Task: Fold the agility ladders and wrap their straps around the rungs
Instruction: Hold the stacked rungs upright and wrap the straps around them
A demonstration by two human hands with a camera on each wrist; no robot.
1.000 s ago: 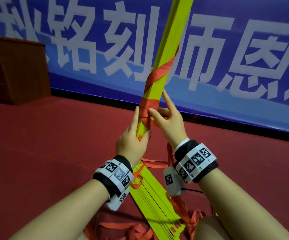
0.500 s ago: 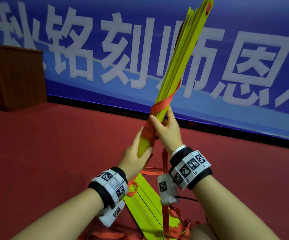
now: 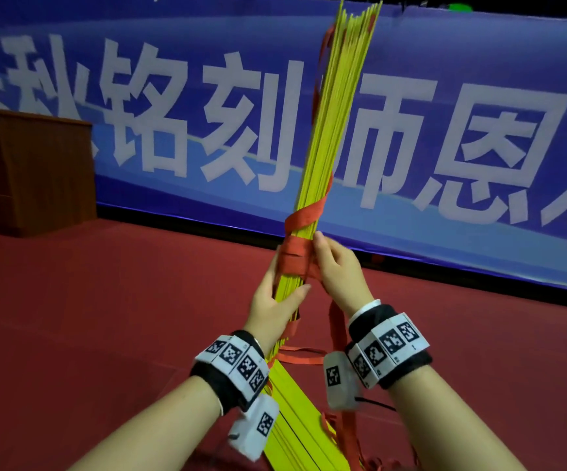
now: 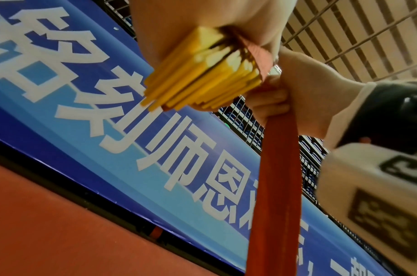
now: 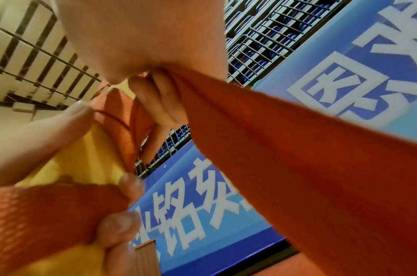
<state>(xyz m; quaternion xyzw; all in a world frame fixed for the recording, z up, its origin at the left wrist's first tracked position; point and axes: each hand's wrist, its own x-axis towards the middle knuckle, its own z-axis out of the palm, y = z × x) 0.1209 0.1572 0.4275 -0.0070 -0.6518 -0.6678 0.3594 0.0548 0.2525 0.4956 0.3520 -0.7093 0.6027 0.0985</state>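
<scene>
Fingers (image 3: 304,289) clasp flat yellow rungs (image 3: 338,137) — right hand (image 3: 338,270) pinches woven red strap (image 3: 297,258).

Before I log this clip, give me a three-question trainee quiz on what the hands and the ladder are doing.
1. True or false: the left hand grips the bundle of yellow rungs below the wrapped red strap.
2. Which hand holds the strap's free length? A) left B) right C) neither
3. Fill in: behind the bundle hangs a blue ____ with white characters.

Key: 1 true. 2 B, the right hand has its fingers curled round it. 3 banner.
</scene>
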